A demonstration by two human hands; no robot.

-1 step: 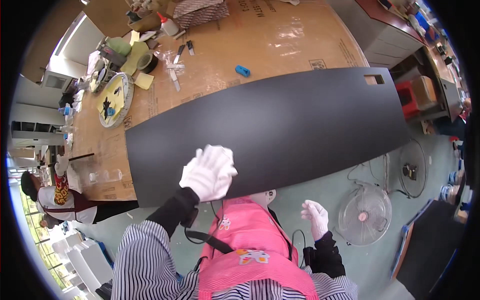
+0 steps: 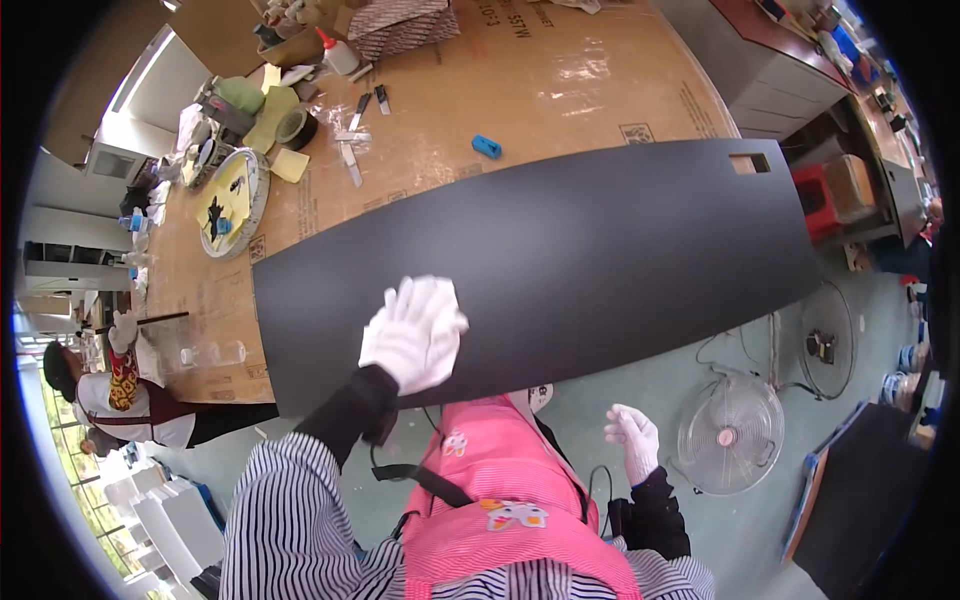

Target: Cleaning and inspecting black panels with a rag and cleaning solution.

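Observation:
A long black panel [image 2: 560,250] lies across the near side of the table, its near edge against my body. My left hand [image 2: 405,340], in a white glove, rests on the panel's near left part. Under its palm and fingers is what looks like a folded white cloth [image 2: 443,300], pressed against the black surface. A rectangular cut-out [image 2: 749,163] shows near the panel's far right corner. My right hand [image 2: 636,442], also gloved in white, hangs off the panel over the floor. Its fingers are loosely bent and a little apart, with nothing visible in them.
On the paper-covered table [image 2: 560,80] lie a blue object [image 2: 486,147], blades [image 2: 350,160], a red-tipped bottle [image 2: 338,52] and a round tray [image 2: 257,185]. A fan [image 2: 730,437] stands at right. A co-worker [image 2: 130,400] is at far left.
My left hand has slid slightly forward on the panel with the white cloth. The right hand has hardly moved.

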